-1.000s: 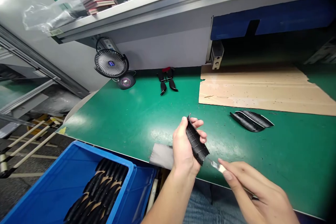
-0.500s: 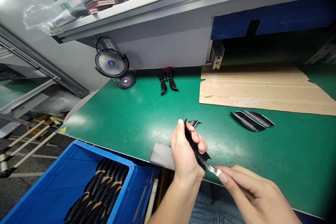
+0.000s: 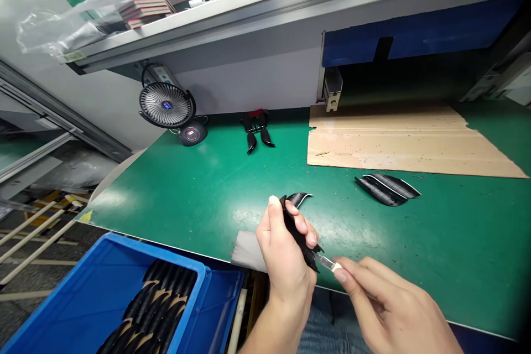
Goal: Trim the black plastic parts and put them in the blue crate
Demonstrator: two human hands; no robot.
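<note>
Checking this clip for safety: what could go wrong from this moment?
The blade in the right hand meets the black part right beside the left hand; a slip could cut its fingers. The part is held in the air at the table edge, so it might fall if the grip loosens.

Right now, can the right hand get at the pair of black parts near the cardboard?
Probably yes: only open green mat lies between the right hand and the black parts. But its grip is taken by a small blade.
</note>
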